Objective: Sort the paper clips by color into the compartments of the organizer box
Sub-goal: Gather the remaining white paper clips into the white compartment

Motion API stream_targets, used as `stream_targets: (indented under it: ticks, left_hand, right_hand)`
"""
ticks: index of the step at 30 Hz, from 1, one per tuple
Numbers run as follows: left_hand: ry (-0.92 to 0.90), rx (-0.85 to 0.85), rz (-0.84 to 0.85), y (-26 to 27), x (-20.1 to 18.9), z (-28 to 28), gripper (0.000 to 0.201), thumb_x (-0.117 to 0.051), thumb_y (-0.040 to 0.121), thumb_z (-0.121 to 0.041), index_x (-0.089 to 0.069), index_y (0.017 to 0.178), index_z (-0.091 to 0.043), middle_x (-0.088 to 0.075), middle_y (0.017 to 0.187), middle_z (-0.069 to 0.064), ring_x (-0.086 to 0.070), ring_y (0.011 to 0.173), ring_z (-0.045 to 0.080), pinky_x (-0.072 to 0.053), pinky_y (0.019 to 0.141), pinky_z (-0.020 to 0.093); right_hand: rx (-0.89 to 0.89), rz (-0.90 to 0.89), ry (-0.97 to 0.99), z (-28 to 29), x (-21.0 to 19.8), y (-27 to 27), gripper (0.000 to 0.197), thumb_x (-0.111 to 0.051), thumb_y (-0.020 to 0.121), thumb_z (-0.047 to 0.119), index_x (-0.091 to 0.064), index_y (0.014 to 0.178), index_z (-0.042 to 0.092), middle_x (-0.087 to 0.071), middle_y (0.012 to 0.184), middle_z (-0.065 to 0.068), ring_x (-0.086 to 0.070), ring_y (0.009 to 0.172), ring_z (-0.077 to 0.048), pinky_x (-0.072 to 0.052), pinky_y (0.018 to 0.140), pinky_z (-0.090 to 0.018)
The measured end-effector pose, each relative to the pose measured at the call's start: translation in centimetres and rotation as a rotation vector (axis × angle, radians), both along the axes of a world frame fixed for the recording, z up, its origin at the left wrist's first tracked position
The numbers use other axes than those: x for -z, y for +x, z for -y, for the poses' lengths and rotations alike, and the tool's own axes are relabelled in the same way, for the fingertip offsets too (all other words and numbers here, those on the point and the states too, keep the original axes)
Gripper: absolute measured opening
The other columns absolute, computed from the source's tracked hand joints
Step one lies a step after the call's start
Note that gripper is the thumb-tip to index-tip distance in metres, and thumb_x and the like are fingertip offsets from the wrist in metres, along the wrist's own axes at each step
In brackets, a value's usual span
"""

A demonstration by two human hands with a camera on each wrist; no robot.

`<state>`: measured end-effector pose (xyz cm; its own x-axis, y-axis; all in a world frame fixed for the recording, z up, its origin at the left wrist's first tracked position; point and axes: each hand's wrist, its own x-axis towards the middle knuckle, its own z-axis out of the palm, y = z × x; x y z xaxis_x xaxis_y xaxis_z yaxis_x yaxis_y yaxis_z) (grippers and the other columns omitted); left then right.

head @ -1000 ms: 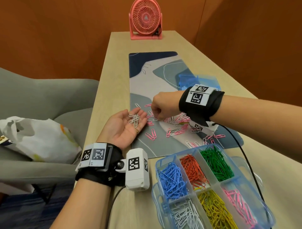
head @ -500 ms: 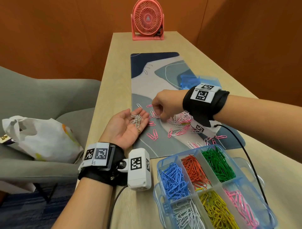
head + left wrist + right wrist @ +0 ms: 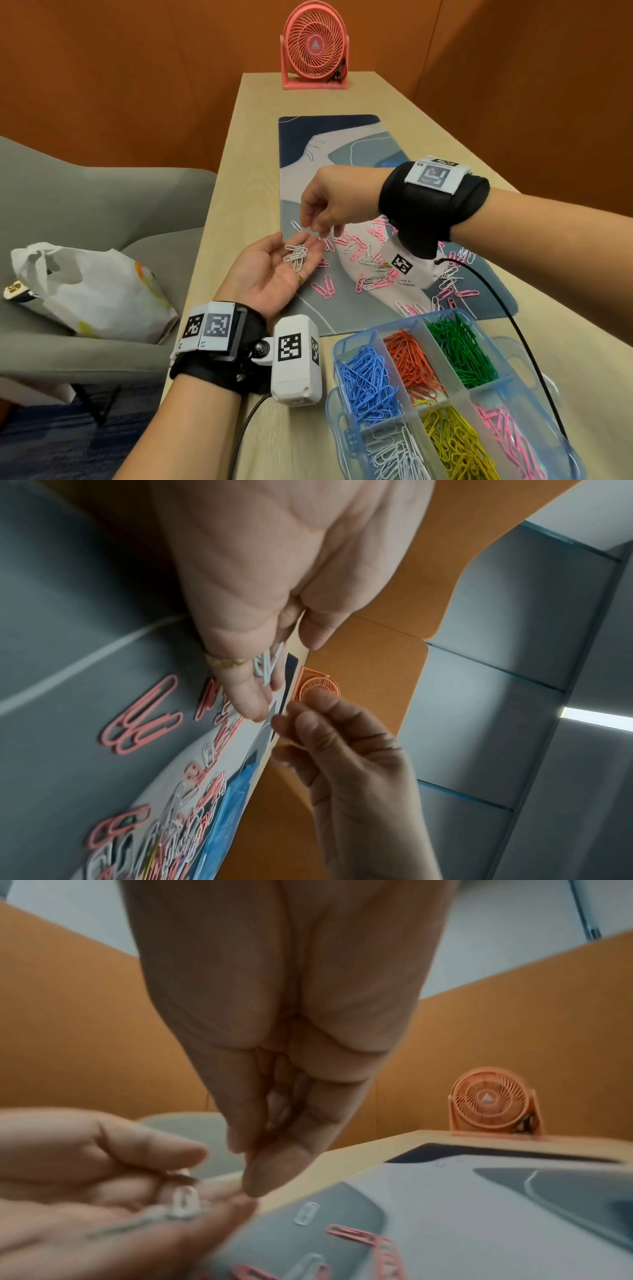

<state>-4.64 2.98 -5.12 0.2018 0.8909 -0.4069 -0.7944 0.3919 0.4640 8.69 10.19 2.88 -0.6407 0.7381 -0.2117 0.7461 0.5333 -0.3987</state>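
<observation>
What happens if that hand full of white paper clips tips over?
The thin white wire paper clips lie loose on the open left hand, so they would probably slide off and scatter. They look light, and tangled together, so some may drop in a clump.

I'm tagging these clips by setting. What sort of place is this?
Probably an office booth or small meeting nook: a narrow wooden table boxed in by orange partition walls, a grey upholstered armchair beside it, and a pink desk fan at the far end.
</observation>
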Motion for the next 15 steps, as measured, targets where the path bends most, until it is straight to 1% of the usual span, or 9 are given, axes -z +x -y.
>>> stream_targets:
  ticks: [2, 4, 5, 6, 8, 10, 12, 13, 15]
  left_hand:
    - [-0.024, -0.018, -0.022, 0.0, 0.0, -0.1, 0.040, -0.033, 0.102, -0.019, -0.055, 0.106, 0.014, -0.063, 0.098, 0.026, -0.061, 0.092, 0.036, -0.054, 0.072, 0.046]
    - [-0.031, -0.030, -0.044, -0.1, 0.2, -0.3, 0.039, -0.033, 0.101, -0.020, -0.055, 0.105, 0.012, -0.062, 0.097, 0.024, -0.062, 0.089, 0.034, -0.054, 0.069, 0.045]
    - [-0.030, -0.033, -0.050, -0.2, 0.2, -0.3, 0.038, -0.033, 0.101, -0.020, -0.056, 0.105, 0.011, -0.062, 0.097, 0.023, -0.064, 0.086, 0.033, -0.055, 0.068, 0.044]
    - [-0.029, -0.035, -0.053, -0.3, 0.3, -0.4, 0.038, -0.033, 0.101, -0.020, -0.056, 0.104, 0.009, -0.063, 0.096, 0.022, -0.066, 0.081, 0.032, -0.056, 0.066, 0.043]
    - [-0.025, -0.038, -0.056, -0.4, 0.4, -0.4, 0.038, -0.033, 0.101, -0.021, -0.057, 0.103, 0.008, -0.064, 0.095, 0.021, -0.069, 0.072, 0.030, -0.057, 0.064, 0.041]
    - [-0.019, -0.041, -0.066, -0.4, 0.4, -0.4, 0.038, -0.034, 0.101, -0.022, -0.058, 0.102, 0.007, -0.064, 0.094, 0.020, -0.067, 0.077, 0.029, -0.057, 0.065, 0.040]
    - [-0.018, -0.046, -0.070, -0.4, 0.4, -0.5, 0.037, -0.034, 0.101, -0.022, -0.058, 0.101, 0.007, -0.064, 0.096, 0.019, -0.064, 0.086, 0.029, -0.056, 0.067, 0.041]
    - [-0.017, -0.051, -0.067, -0.5, 0.4, -0.5, 0.036, -0.034, 0.100, -0.022, -0.058, 0.101, 0.006, -0.063, 0.097, 0.019, -0.063, 0.089, 0.030, -0.056, 0.067, 0.041]
    - [-0.012, -0.071, -0.062, -0.8, 0.4, -0.5, 0.035, -0.035, 0.100, -0.022, -0.057, 0.101, 0.005, -0.064, 0.098, 0.018, -0.062, 0.091, 0.029, -0.056, 0.068, 0.039]
  right_hand:
    - [0.027, 0.124, 0.082, -0.4, 0.5, 0.5, 0.016, -0.060, 0.085, 0.005, -0.071, 0.095, 0.013, -0.069, 0.074, 0.002, -0.065, 0.061, -0.010, -0.052, 0.059, -0.018]
    - [-0.009, 0.277, 0.146, -0.6, 1.2, 1.0, 0.012, -0.064, 0.082, 0.006, -0.071, 0.087, 0.015, -0.068, 0.077, 0.004, -0.063, 0.070, -0.015, -0.050, 0.064, -0.022]
    - [-0.036, 0.340, 0.163, -0.7, 1.6, 1.2, 0.011, -0.066, 0.080, 0.007, -0.071, 0.085, 0.016, -0.067, 0.080, 0.004, -0.060, 0.073, -0.014, -0.047, 0.065, -0.022]
    - [-0.053, 0.382, 0.165, -0.7, 2.0, 1.5, 0.011, -0.069, 0.080, 0.009, -0.071, 0.088, 0.017, -0.067, 0.082, 0.004, -0.057, 0.075, -0.012, -0.043, 0.064, -0.021]
    - [-0.058, 0.408, 0.155, -0.9, 2.6, 1.8, 0.015, -0.072, 0.079, 0.013, -0.072, 0.094, 0.015, -0.067, 0.085, 0.003, -0.054, 0.077, -0.011, -0.040, 0.064, -0.020]
    - [-0.067, 0.415, 0.156, -1.0, 2.9, 2.1, 0.014, -0.071, 0.080, 0.014, -0.071, 0.094, 0.014, -0.068, 0.088, 0.001, -0.054, 0.077, -0.011, -0.039, 0.067, -0.020]
    - [-0.075, 0.429, 0.159, -1.1, 3.0, 2.2, 0.006, -0.068, 0.082, 0.016, -0.068, 0.088, 0.014, -0.065, 0.082, 0.003, -0.053, 0.076, -0.013, -0.040, 0.062, -0.022]
    - [-0.073, 0.421, 0.166, -1.1, 2.9, 2.2, 0.002, -0.066, 0.083, 0.017, -0.066, 0.085, 0.016, -0.061, 0.077, 0.005, -0.052, 0.074, -0.013, -0.039, 0.057, -0.021]
    - [-0.046, 0.354, 0.191, -1.3, 2.6, 2.0, 0.003, -0.062, 0.085, 0.016, -0.064, 0.083, 0.015, -0.056, 0.071, 0.007, -0.051, 0.071, -0.014, -0.038, 0.054, -0.016]
